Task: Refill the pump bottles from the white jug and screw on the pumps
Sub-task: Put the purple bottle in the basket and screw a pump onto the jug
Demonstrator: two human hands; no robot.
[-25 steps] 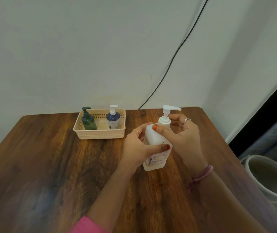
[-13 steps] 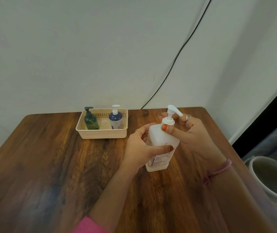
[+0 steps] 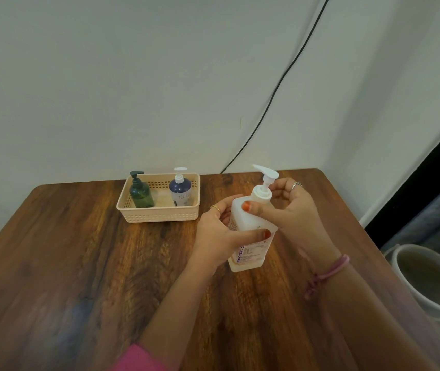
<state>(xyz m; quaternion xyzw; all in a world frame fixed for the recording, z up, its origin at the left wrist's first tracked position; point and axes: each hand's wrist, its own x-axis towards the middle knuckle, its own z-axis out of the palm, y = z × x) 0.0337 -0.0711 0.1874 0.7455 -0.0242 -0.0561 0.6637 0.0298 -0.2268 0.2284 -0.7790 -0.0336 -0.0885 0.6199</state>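
Nearest the camera, a pink sleeve (image 3: pixel 140 358) covers the left forearm, and a pink band (image 3: pixel 329 271) circles the right wrist. Both arms reach forward over the wooden desk (image 3: pixel 79 263) to a white bottle (image 3: pixel 251 236) that stands on it, leaning a little to the right at the top. The left hand (image 3: pixel 220 235) is wrapped around the left side of the bottle's body, thumb pressed across the front above the printed label and fingers curled behind; a thin ring shows on one finger. The right hand (image 3: pixel 291 210) is closed on the bottle's upper part: its thumb lies across the shoulder, while the curled fingers pinch the collar of the white pump (image 3: pixel 263 183) from the right side. The pump sits on the bottle's neck with its spout pointing up and to the left; whether it is threaded fully down cannot be told. Further back and to the left, well apart from the hands, a beige basket (image 3: pixel 157 214) rests on the desk, holding a dark green pump bottle (image 3: pixel 141 192) on its left and a dark blue pump bottle (image 3: pixel 180 192) with a white pump on its right, both upright. Off the desk's right edge stands a white bucket (image 3: pixel 403 279), and a black cable (image 3: pixel 280 84) runs up the wall behind.
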